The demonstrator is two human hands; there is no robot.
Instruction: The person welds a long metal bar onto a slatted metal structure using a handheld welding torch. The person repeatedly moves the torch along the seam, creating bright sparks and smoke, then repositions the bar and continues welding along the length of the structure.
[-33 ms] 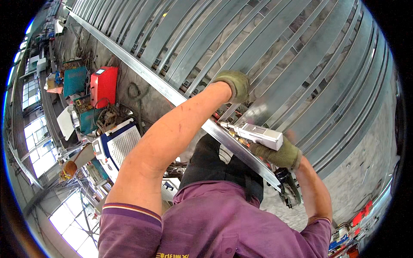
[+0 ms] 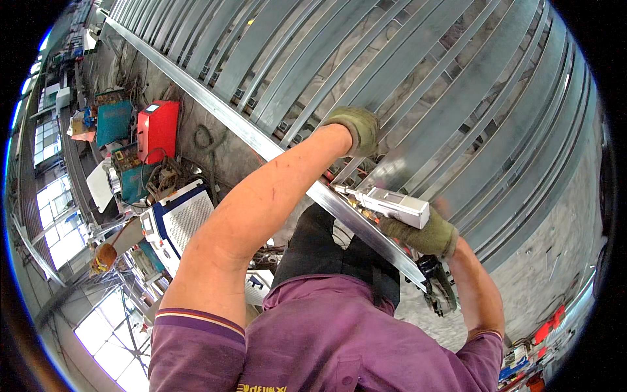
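Note:
My left hand (image 2: pixel 358 130), in an olive-green work glove, is closed over a metal slat (image 2: pixel 382 98) near where it meets the long front rail (image 2: pixel 261 138); its fingertips are hidden beneath the hand. In my right hand (image 2: pixel 428 236), gloved the same way, is a silver box-bodied welding gun (image 2: pixel 396 206). Its narrow nozzle (image 2: pixel 345 190) points left, toward the joint between slats and rail, just below my left hand. The fingers of my right hand wrap the gun from underneath, partly out of sight behind its body. Whether the nozzle touches the metal I cannot tell.
Many parallel grey slats fill the far side. On the left stand a red machine (image 2: pixel 158 132), a teal unit (image 2: pixel 113 124) and a white-and-blue cabinet (image 2: pixel 176 225), with cables on the floor. A black cable or hose (image 2: pixel 439 287) hangs by the rail's right end.

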